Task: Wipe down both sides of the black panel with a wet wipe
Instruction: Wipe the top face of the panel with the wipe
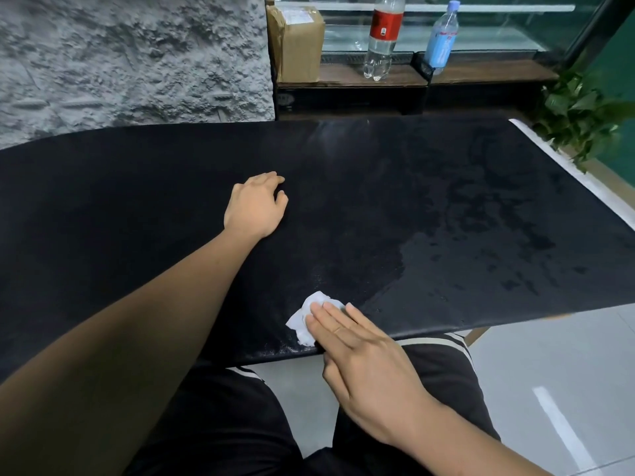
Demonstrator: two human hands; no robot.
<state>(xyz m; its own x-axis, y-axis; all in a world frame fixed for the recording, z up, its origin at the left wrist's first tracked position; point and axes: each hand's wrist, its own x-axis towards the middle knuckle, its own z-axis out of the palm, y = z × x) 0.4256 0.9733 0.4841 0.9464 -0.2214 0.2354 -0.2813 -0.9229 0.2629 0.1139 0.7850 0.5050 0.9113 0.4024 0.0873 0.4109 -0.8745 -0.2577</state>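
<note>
With the right hand [357,341] pressing flat on the wet wipe [309,321] at the black panel's [378,201] 6 o'clock edge, and the left hand [256,204], seemingly loose-curled and empty, bracing mid-panel, overlap strokes toward the dry 9 o'clock side.

Black panel [343,201]; white wipe [309,317]; black trousers [223,424] with white stripes; red-labelled bottle [383,36], blue-labelled bottle [443,37].

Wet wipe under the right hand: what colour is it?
White; the wet wipe shows best in the head view.
</note>
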